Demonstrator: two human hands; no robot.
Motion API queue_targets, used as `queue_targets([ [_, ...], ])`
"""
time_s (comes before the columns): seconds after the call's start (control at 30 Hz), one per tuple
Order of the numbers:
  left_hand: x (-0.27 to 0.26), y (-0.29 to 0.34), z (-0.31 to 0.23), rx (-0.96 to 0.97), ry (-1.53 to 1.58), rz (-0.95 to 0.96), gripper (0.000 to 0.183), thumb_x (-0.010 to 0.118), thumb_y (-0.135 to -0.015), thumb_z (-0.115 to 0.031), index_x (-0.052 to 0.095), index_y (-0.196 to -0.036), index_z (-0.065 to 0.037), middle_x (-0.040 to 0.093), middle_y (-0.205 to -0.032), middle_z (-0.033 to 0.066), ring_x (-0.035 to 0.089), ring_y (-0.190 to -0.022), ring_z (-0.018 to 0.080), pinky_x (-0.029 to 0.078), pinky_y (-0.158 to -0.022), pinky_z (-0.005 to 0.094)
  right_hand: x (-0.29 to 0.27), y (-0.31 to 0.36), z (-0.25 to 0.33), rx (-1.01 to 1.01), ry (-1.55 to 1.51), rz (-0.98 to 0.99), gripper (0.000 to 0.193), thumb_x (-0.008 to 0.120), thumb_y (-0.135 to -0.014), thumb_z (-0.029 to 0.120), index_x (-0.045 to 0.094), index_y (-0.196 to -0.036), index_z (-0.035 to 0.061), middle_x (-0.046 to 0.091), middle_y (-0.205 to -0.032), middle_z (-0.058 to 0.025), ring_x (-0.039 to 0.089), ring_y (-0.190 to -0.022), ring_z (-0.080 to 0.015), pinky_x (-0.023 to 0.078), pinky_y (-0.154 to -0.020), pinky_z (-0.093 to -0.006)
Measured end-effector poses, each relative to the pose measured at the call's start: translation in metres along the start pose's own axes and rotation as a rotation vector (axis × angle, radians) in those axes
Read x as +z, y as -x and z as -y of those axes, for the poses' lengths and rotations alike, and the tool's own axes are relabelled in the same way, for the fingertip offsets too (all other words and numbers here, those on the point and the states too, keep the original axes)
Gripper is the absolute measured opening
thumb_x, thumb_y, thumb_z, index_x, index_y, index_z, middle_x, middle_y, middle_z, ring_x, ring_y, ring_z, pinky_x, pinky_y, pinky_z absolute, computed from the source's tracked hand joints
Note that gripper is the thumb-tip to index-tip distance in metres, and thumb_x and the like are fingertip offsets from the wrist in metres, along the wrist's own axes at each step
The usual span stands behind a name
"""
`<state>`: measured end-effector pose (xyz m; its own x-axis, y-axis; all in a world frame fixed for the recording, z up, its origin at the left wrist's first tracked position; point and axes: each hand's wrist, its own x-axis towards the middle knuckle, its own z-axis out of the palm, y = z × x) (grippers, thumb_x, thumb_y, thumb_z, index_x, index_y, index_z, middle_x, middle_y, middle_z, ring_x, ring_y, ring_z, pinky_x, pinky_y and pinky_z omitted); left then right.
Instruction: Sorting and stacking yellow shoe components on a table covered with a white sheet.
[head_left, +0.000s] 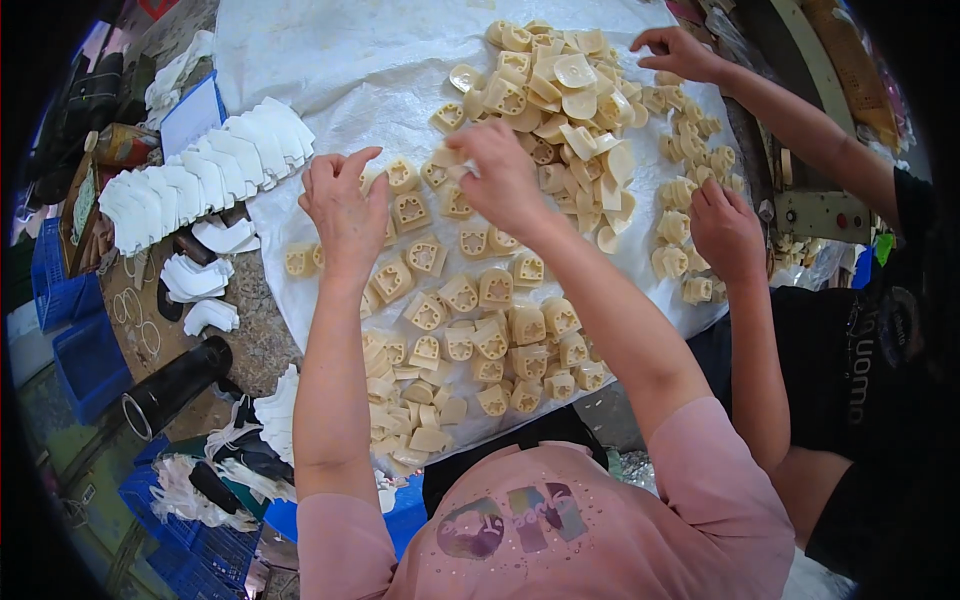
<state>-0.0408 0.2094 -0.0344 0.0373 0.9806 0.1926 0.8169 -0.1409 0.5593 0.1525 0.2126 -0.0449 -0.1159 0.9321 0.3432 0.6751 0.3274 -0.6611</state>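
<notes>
Cream plastic blocks, rounded like shoe heels with hollow ribbed undersides, cover the white sheet [300,60]. My left hand [345,205] is over the left side of the spread with its fingers apart and curved, and nothing shows clearly gripped in it. To its right, my right hand [497,172] pinches a cream heel block [449,158] at its fingertips; the fingers partly hide that piece. Below my hands, loose rows of heel blocks [495,288] lie mostly with their hollow sides up. A tall heap of blocks [575,90] rises beyond my right hand.
At right, a co-worker's hands [728,230] are at another line of blocks [690,150]. Overlapping white curved pieces [205,170] lie at left, near a black cylinder [180,385] and blue crates [90,365]. Smaller cream pieces [415,405] pile at the near edge.
</notes>
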Motion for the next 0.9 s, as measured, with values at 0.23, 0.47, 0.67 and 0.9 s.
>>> queue_targets([
  [0.23, 0.003, 0.016, -0.005, -0.006, -0.012, 0.01, 0.033, 0.068, -0.074, -0.011, 0.066, -0.107, -0.016, 0.05, -0.097, 0.0058, 0.046, -0.099, 0.024, 0.031, -0.088, 0.0405, 0.014, 0.013, -0.003, -0.03, 0.198, 0.372, 0.038, 0.053, -0.065, -0.008, 0.062, -0.1, 0.0043, 0.063, -0.095, -0.0086, 0.052, -0.101, -0.0293, 0.045, -0.087, -0.038],
  [0.47, 0.009, 0.021, -0.027, 0.005, 0.058, 0.002, 0.03, 0.068, -0.075, -0.012, 0.068, -0.104, -0.017, 0.052, -0.095, 0.0045, 0.048, -0.097, 0.0228, 0.032, -0.089, 0.0392, -0.06, 0.036, 0.006, -0.052, 0.246, -0.103, 0.041, 0.062, -0.063, -0.005, 0.062, -0.102, 0.0055, 0.06, -0.103, -0.009, 0.051, -0.101, -0.0293, 0.041, -0.087, -0.0406],
  [0.67, 0.049, 0.01, -0.083, 0.23, 0.14, 0.024, 0.027, 0.072, -0.07, -0.013, 0.069, -0.097, -0.015, 0.053, -0.092, 0.0042, 0.048, -0.097, 0.0214, 0.033, -0.086, 0.0382, -0.103, 0.033, -0.014, 0.166, 0.65, -0.208, 0.035, 0.065, -0.061, 0.002, 0.064, -0.096, 0.0073, 0.054, -0.104, -0.0076, 0.044, -0.103, -0.0282, 0.034, -0.087, -0.0411],
  [0.9, 0.107, -0.019, -0.131, 0.253, 0.097, -0.08, 0.024, 0.076, -0.063, -0.019, 0.067, -0.084, -0.014, 0.051, -0.09, 0.0039, 0.046, -0.095, 0.0232, 0.033, -0.081, 0.0397, -0.113, 0.037, -0.03, 0.33, 0.264, -0.28, 0.028, 0.066, -0.069, 0.009, 0.065, -0.097, 0.0074, 0.053, -0.102, -0.01, 0.043, -0.101, -0.0298, 0.035, -0.089, -0.0388],
])
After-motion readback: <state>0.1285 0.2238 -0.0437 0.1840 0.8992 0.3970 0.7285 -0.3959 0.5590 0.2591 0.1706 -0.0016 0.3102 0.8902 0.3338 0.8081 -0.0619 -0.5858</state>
